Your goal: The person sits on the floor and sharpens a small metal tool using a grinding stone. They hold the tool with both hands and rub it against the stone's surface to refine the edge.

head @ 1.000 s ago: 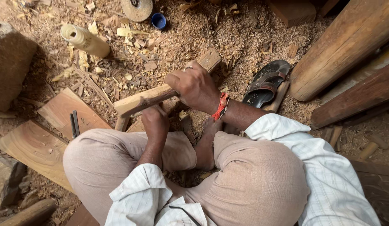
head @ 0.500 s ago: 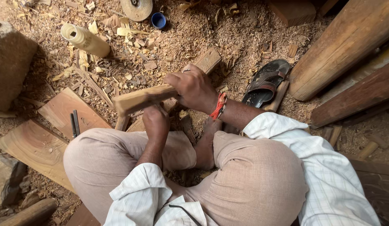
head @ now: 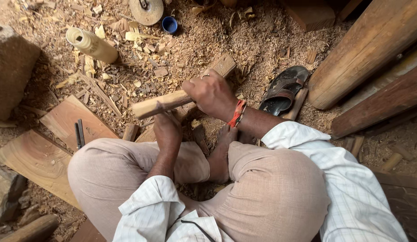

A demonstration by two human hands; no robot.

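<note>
Here a pale, squared wooden mallet (head: 172,101) is gripped about its middle by the right hand (head: 211,92), the fingers closed fully round it, so that its thicker end (head: 224,65) points to the far right and its rounded end to the near left. The left hand (head: 167,131) is closed low down, just under the mallet, between the knees; what it holds is hidden by its own knuckles and cannot be told, though a small tool set against a workpiece is judged likely. A bare foot (head: 219,154) is pressed in just right of that hand. For the blow to be struck well, the mallet should be brought down square over whatever is held below, the lower fist kept steady and upright, and the knuckles kept clear of the face of the mallet. Sawdust and pale wood chips (head: 128,58) are spread all around. A pale turned wooden cylinder (head: 92,45) lies at the far left, a flat reddish board (head: 69,118) with two dark metal tools (head: 78,133) on it at the near left, and a black sandal (head: 282,89) to the right.
</note>
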